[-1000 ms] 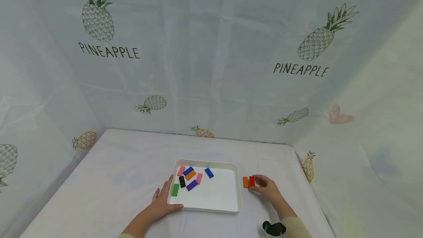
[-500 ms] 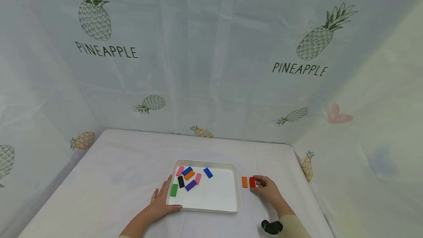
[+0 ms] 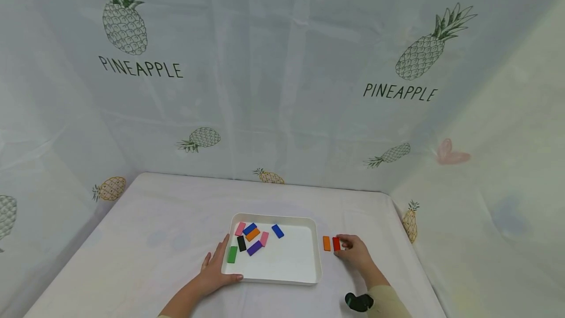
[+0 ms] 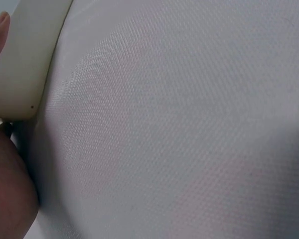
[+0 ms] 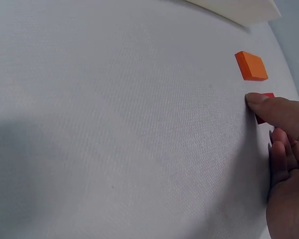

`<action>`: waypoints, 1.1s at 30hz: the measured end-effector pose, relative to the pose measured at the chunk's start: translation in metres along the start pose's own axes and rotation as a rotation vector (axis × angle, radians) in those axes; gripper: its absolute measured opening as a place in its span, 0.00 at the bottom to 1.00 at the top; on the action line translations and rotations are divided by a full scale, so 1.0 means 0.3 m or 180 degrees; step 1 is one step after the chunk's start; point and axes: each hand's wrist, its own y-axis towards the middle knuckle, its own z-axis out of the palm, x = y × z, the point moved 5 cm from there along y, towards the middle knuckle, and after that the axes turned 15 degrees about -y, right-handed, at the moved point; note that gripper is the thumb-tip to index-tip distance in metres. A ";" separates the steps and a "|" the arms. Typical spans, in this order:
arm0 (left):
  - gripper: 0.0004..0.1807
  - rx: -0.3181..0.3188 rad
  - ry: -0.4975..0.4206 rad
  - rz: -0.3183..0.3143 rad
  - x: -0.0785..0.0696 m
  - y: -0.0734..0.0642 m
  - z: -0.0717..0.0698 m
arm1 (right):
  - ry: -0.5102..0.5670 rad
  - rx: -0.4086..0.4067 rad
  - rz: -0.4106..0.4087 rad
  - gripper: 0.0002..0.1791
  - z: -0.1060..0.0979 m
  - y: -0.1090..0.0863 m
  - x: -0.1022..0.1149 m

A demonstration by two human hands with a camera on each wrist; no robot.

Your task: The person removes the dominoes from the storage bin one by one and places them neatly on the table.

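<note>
My right hand (image 3: 357,253) pinches a small red rectangular block (image 3: 336,244) between thumb and fingers, just right of the tray. Beside it on the cloth lies an orange block (image 3: 326,243), with a narrow gap between the two. In the right wrist view the thumb (image 5: 279,110) covers much of the red block (image 5: 260,120). My left hand (image 3: 215,270) lies against the near left corner of a shallow white tray (image 3: 293,281), fingers straight along its left side and thumb along the front edge. In the left wrist view, part of that hand shows beside the tray's outer wall (image 4: 27,64).
Several coloured blocks lie in the tray's left half, among them green (image 3: 232,254), black (image 3: 241,243) and purple (image 3: 254,248). One blue block (image 3: 277,231) lies nearer its middle. A dark object (image 3: 358,302) sits at the right sleeve. A pineapple-print curtain (image 3: 265,87) rises behind the table.
The red block, close beside the orange one a second ago, has moved slightly right with my right hand, widening the gap. My left hand stays on the tray.
</note>
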 end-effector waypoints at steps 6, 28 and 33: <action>0.69 0.0002 -0.0002 -0.0005 0.004 -0.006 -0.005 | -0.0021 0.0012 0.0033 0.29 0.006 0.002 0.006; 0.68 0.0026 0.0006 0.0061 -0.008 -0.009 -0.011 | -0.0149 0.0023 -0.0072 0.31 -0.006 -0.021 0.038; 0.68 0.0029 -0.0032 0.0061 -0.012 -0.013 -0.006 | -0.0021 -0.0119 -0.0061 0.30 -0.007 -0.031 0.039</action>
